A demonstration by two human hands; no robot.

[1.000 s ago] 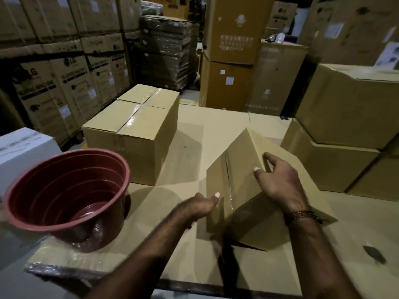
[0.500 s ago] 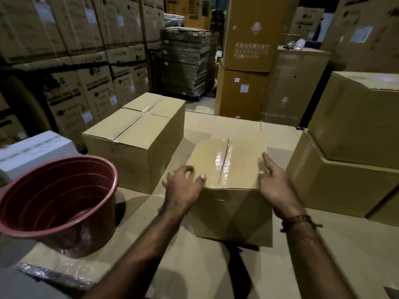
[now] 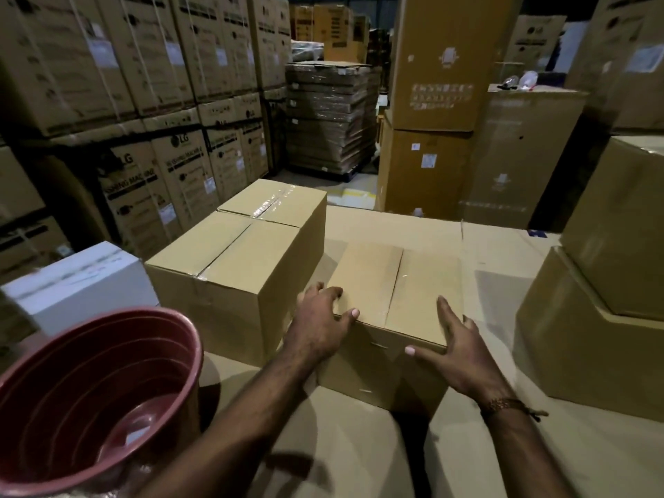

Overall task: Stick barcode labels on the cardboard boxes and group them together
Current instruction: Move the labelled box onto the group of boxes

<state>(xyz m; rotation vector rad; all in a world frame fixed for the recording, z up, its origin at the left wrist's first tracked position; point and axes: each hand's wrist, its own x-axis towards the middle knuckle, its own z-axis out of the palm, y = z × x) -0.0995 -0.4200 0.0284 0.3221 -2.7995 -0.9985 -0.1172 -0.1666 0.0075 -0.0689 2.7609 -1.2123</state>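
A small taped cardboard box (image 3: 395,282) sits upright on the cardboard-covered work surface (image 3: 359,454), its left side close against a larger cardboard box (image 3: 237,267). My left hand (image 3: 319,321) grips the small box's near left top corner, fingers over the top and thumb along the front edge. My right hand (image 3: 463,346) lies flat against its near right corner, fingers straight. No barcode label shows on either box.
A red plastic bucket (image 3: 90,382) stands at the near left, beside a white box (image 3: 75,282). Two stacked cardboard boxes (image 3: 589,318) stand on the right. Tall stacks of warehouse cartons (image 3: 143,102) fill the background.
The small box was tilted on an edge, then set down flat and slid left and away, close against the larger box. Both hands moved with it.
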